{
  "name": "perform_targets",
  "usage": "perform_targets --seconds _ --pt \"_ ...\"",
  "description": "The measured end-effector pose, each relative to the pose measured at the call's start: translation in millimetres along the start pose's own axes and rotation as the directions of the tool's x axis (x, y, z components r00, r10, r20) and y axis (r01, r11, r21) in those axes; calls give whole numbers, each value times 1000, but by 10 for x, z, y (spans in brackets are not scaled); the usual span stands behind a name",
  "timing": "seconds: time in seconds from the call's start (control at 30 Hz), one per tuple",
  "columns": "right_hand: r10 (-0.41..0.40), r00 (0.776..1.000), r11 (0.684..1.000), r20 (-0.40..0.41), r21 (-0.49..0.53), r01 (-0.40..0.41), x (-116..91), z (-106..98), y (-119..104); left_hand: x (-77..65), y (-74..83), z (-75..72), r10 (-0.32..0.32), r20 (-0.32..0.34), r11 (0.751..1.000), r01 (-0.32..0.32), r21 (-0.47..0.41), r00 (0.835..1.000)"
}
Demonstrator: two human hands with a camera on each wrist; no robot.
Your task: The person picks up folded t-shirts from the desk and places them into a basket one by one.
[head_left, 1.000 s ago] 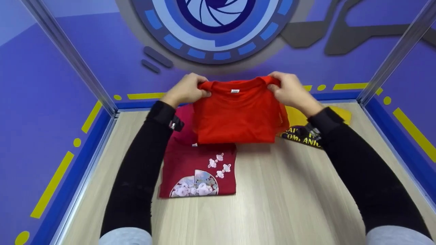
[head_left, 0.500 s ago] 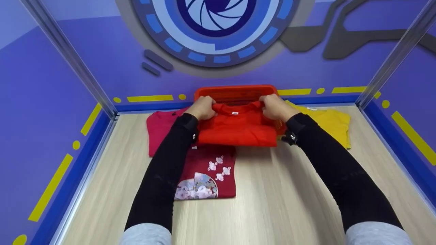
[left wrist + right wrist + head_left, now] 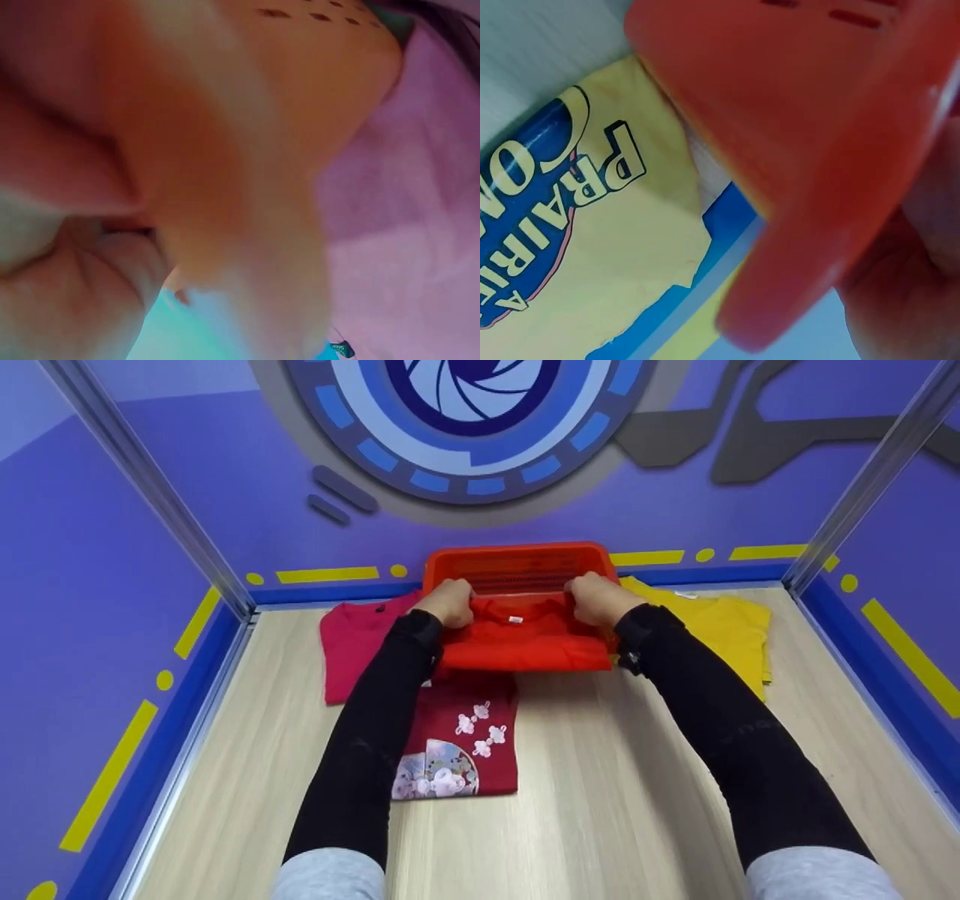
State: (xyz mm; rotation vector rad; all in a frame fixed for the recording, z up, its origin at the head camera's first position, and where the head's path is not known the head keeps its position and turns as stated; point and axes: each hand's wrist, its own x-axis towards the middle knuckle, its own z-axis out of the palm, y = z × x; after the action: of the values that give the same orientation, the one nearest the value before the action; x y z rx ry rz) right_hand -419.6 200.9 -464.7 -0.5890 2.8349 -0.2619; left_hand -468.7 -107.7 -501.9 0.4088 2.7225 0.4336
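In the head view a folded red T-shirt (image 3: 525, 652) with a white neck label hangs between the two hands, over a red plastic basket (image 3: 517, 552) against the back wall. My left hand (image 3: 450, 604) grips the shirt's left shoulder, and my right hand (image 3: 598, 598) grips its right shoulder. The shirt's lower fold lies across the basket's front, hiding it. The left wrist view shows the left hand (image 3: 75, 277) close beside the blurred basket wall (image 3: 247, 165). In the right wrist view the right hand (image 3: 900, 277) is inside the basket rim (image 3: 780, 292), its fingertips hidden.
A folded pink shirt (image 3: 352, 641) lies left of the basket, partly under the left arm. A yellow shirt (image 3: 724, 634) with printed lettering lies to the right. In front is a dark red shirt (image 3: 499, 772) with a floral print. Panel walls (image 3: 750, 517) enclose the table (image 3: 570, 810).
Both hands have lowered the red T-shirt and come closer together, uncovering the basket's back rim. Over the last half second the shirt has shifted only slightly.
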Motion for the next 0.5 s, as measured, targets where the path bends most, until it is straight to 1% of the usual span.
perform_targets --seconds 0.07,0.1,0.13,0.23,0.27,0.37,0.5 --pt "-7 1000 1000 -13 7 8 9 0 4 -91 57 -38 12 -21 1000 -12 -7 1000" --pt "-13 1000 1000 -21 5 14 13 2 11 -98 74 -36 11 -32 1000 -11 -2 999" --pt "-15 1000 1000 -26 7 15 15 6 22 -124 105 -48 9 -29 1000 -9 1 1000" --pt "-20 999 1000 -31 15 20 8 14 50 26 47 32 31 -50 1000 -31 7 998" --pt "-21 999 1000 -30 16 22 12 20 53 65 32 50 25 -49 1000 -24 12 999" --pt "-39 998 999 -41 16 39 16 22 54 274 -102 150 32 -62 999 -31 18 998" --pt "-50 995 999 -84 -3 50 48 20 39 384 -182 175 9 -45 1000 -8 15 999"
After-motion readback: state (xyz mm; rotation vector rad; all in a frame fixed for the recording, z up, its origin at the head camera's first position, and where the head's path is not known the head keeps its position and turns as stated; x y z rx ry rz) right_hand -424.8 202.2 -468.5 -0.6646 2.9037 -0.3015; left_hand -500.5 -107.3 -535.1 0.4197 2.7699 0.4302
